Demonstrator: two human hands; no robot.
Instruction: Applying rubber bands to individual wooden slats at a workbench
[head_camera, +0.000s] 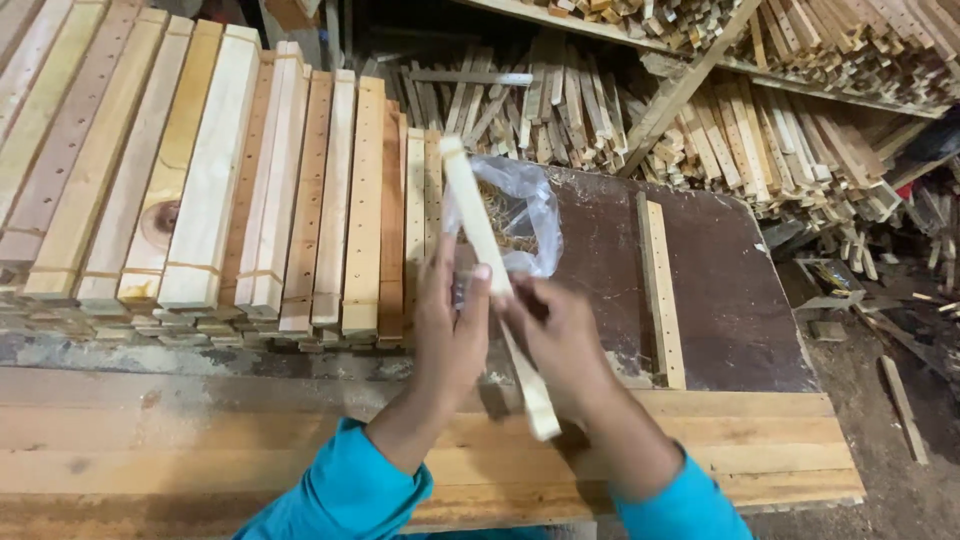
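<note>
Left hand (452, 318) and right hand (560, 335) both closed around one pale wooden slat (487, 255), held tilted above the dark workbench (720, 300). Clear plastic bag (525, 210) just behind. Drilled slat (660, 290) lies right; stacked slats (230, 180) left.

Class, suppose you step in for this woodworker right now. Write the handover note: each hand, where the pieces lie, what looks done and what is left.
Left hand: grips the pale wooden slat near its middle, thumb on its face.
Right hand: holds the same slat lower down.
The slat is raised over the dark bench top, tilted away from the body.
Behind it: a clear plastic bag of small pieces, contents unclear.
Right: one drilled slat lies flat.
Left: stacked drilled slats, many rows.
Done or left: cannot tell from this view.
</note>
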